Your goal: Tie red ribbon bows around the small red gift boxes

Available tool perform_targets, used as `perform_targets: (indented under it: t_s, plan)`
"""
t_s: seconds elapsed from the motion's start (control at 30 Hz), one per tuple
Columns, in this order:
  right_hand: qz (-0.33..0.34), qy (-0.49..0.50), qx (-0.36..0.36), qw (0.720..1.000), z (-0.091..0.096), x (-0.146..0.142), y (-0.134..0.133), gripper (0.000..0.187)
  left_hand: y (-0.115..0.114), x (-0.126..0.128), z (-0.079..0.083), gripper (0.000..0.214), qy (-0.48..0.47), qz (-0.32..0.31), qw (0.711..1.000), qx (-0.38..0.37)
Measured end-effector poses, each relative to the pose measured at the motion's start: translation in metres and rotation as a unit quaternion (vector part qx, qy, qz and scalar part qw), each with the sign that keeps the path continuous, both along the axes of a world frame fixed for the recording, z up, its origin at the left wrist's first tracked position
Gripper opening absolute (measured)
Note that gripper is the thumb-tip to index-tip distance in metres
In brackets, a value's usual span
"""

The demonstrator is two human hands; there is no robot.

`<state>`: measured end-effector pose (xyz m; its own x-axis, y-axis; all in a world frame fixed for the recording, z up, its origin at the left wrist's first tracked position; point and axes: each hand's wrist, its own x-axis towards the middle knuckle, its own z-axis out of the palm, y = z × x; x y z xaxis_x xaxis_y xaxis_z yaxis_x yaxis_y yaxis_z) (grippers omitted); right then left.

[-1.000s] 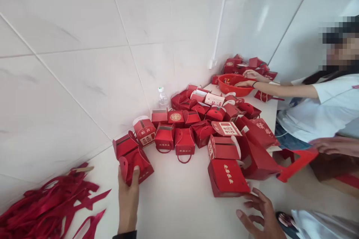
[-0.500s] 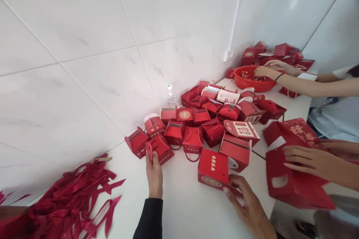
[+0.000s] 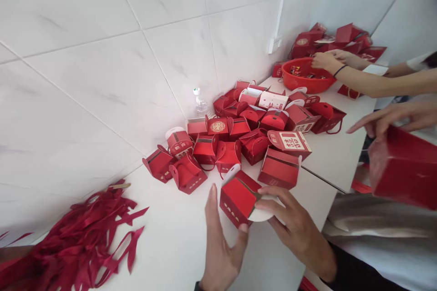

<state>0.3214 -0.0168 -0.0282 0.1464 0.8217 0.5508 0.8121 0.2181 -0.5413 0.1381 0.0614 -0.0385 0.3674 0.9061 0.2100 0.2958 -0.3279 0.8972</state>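
In the head view, a small red gift box (image 3: 239,200) with gold lettering on its side and rounded white-backed end flaps sits over the white table in front of me. My right hand (image 3: 293,223) grips it at the right end, fingers over the top edge by the flap. Around its left corner, my left hand (image 3: 223,245) is spread with the index finger stretched up; its thumb tip seems to touch the lower front edge. Just behind lie a red box with a rope handle (image 3: 187,173) and a larger red box (image 3: 280,167).
Many red boxes (image 3: 228,127) crowd the table by the wall, beside a clear bottle (image 3: 201,103). Loose red ribbons (image 3: 82,241) heap at left. Co-workers' hands hold a red box (image 3: 404,168) at right and reach over a red basin (image 3: 307,82) of small wrapped items.
My left hand has released the rope-handled box and moved right to the gift box. My right hand has turned that box. A co-worker's red box has moved right, and the view has shifted.
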Motion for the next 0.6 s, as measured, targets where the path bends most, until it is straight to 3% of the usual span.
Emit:
perform_targets:
  t_s: [0.07, 0.13, 0.27, 0.47, 0.53, 0.6]
  plan:
    - [0.031, 0.004, -0.022, 0.999, 0.003, -0.005, 0.002, 0.033, -0.005, -0.001, -0.005, 0.098, 0.035, -0.035, 0.998, -0.040]
    - [0.054, 0.016, -0.051, 0.997, 0.003, -0.008, -0.002, 0.037, -0.003, -0.005, -0.007, 0.105, 0.050, -0.025, 0.996, -0.070]
    - [0.036, 0.052, -0.061, 0.996, 0.002, -0.005, -0.016, 0.042, -0.008, -0.020, -0.004, 0.108, -0.010, 0.093, 0.990, -0.105]
    - [-0.045, 0.156, -0.117, 0.980, -0.010, 0.000, -0.028, 0.024, -0.029, -0.031, 0.002, 0.112, -0.049, 0.215, 0.968, -0.121]
    - [-0.040, 0.182, -0.148, 0.971, -0.015, -0.007, -0.034, 0.021, -0.032, -0.027, 0.002, 0.109, -0.042, 0.204, 0.971, -0.115]
    - [-0.034, 0.209, -0.177, 0.961, -0.021, -0.020, -0.041, 0.021, -0.034, -0.016, 0.005, 0.106, -0.032, 0.151, 0.984, -0.085]
